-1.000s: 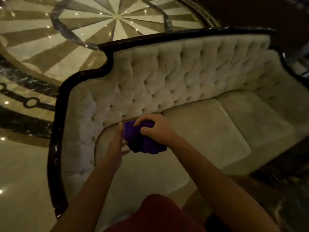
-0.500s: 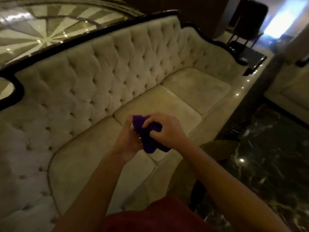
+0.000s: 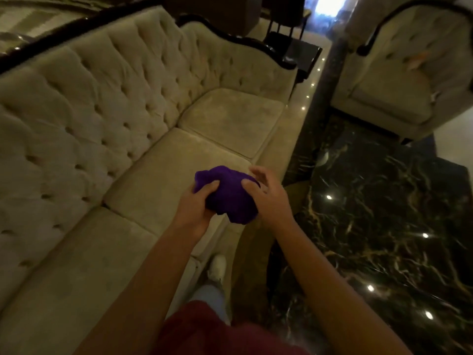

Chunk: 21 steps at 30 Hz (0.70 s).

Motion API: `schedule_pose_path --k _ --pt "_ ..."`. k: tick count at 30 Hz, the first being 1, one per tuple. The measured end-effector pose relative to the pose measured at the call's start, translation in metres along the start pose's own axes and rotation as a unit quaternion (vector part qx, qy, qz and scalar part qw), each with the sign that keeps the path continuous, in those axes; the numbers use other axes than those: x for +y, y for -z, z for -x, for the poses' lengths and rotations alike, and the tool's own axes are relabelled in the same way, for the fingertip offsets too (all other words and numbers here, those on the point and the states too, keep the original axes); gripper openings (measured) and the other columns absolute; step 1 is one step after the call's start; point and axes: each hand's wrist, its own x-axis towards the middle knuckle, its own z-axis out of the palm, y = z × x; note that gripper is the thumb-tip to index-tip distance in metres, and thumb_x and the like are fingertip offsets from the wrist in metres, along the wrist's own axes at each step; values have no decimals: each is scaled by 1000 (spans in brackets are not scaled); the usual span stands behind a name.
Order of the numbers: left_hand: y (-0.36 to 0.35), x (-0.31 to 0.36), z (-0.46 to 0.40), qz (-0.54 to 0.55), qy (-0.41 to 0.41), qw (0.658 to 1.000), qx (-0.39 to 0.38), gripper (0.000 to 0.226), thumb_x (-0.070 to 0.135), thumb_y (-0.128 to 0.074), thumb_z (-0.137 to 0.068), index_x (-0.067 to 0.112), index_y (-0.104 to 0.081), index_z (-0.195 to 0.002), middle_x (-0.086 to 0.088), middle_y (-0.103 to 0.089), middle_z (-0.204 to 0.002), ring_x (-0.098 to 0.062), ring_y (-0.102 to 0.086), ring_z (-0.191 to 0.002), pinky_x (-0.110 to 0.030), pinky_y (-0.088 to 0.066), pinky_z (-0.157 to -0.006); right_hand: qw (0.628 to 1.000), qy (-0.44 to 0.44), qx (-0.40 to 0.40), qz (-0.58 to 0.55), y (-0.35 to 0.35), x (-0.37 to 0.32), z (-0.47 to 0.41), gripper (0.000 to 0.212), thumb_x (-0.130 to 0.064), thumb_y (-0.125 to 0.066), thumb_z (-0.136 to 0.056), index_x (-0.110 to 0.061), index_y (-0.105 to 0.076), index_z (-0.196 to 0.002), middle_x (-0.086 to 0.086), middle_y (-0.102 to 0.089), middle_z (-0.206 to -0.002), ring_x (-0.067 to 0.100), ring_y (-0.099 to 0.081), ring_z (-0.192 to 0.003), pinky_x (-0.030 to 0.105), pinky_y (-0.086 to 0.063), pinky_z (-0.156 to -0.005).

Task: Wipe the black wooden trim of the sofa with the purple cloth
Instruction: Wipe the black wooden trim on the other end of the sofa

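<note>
A bunched purple cloth (image 3: 227, 194) is held in the air over the front edge of the sofa's middle seat cushion. My left hand (image 3: 195, 207) grips its left side with thumb on top. My right hand (image 3: 268, 194) holds its right side with thumb and palm while the other fingers spread out. The cream tufted sofa (image 3: 107, 103) fills the left half of the view. Its black wooden trim (image 3: 76, 26) runs along the top of the backrest and curves down the far arm (image 3: 243, 42). Both hands are well away from the trim.
A matching cream armchair (image 3: 399, 80) with dark trim stands at the upper right. A dark side table (image 3: 299, 52) sits beyond the sofa's far arm. Glossy black marble floor (image 3: 384, 213) with light reflections lies to the right. My shoe (image 3: 217, 269) is beside the sofa front.
The view has swung right, from the sofa's left end to its right end and the armchair. Both hands have stayed on the cloth, and my right hand's fingers have loosened and spread.
</note>
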Motion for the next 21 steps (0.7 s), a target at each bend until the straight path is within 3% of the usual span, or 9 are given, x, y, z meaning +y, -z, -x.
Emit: schedule_pose_path --k 2,4,5,7,11,16,21 --pt "-13 1 -24 17 13 999 -24 34 10 -63 -95 10 -66 -129 -12 -74 -122 -28 -73 -110 -37 -63 -78 989 -116 -1 -92 15 17 -24 69 -61 -73 -87 -29 -52 -144 -7 -62 -137 8 -66 -117 29 -60 -89" --pt "-28 3 -52 36 34 998 -46 38 12 -62 -95 9 -64 -132 -13 -73 -126 -28 -70 -115 -38 -62 -84 952 -221 -22 -210 26 32 -46 102 -71 -81 -68 -23 -46 -151 7 -59 -147 27 -63 -128 50 -57 -103" --pt "-37 5 -68 41 45 997 -57 38 12 -61 -95 9 -63 -133 -13 -72 -127 -28 -70 -117 -37 -62 -85 931 -248 -38 -267 31 37 -58 108 -72 -84 -63 -23 -45 -152 10 -58 -148 33 -63 -129 58 -55 -105" --pt "-54 10 -102 35 63 995 -75 35 10 -58 -97 9 -64 -131 -13 -73 -126 -28 -69 -118 -36 -61 -85 908 -240 -49 -341 41 40 -86 98 -67 -90 -63 -25 -52 -144 13 -63 -143 39 -67 -125 64 -57 -97" --pt "-87 30 -165 -31 59 993 -97 36 3 -55 -100 3 -60 -135 -15 -71 -127 -27 -67 -120 -34 -61 -91 911 -218 9 -351 67 27 -146 96 -55 -99 -55 -24 -61 -138 8 -72 -133 30 -71 -120 51 -61 -91" --pt "-122 60 -235 -137 21 982 -127 37 6 -65 -96 4 -60 -133 -12 -72 -126 -23 -68 -118 -36 -56 -100 947 -169 35 -270 106 26 -210 65 -52 -91 -71 -29 -68 -128 1 -75 -127 21 -72 -118 42 -61 -96" --pt "-152 72 -295 -179 112 962 -172 40 29 -74 -87 12 -67 -123 -6 -75 -119 -23 -70 -113 -39 -58 -93 969 -147 51 -192 150 26 -268 49 -55 -93 -65 -42 -77 -109 -4 -78 -118 15 -75 -109 31 -61 -85"
